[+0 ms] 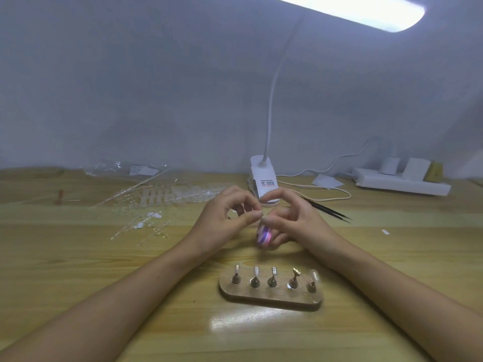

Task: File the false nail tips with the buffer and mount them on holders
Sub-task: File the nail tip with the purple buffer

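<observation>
- Right hand (294,222) with fingers curled round a pink-and-purple striped buffer (263,237), held just above the wooden table (104,270).
- Left hand (227,218) just beside it, fingers curled, thumb and forefinger closed to a pinch at the buffer's upper end; anything pinched there too small to tell.
- Nearer the camera: an oval wooden stand (269,297) with five small holders in a row, the rightmost topped with a clear nail tip (315,276).
- Left of the hands: clear nail tips on sprues (156,202) spread over the table.
- Behind the hands: a white clip lamp (262,178), black tweezers (329,211) to its right, a white power strip (400,182) by the wall.
</observation>
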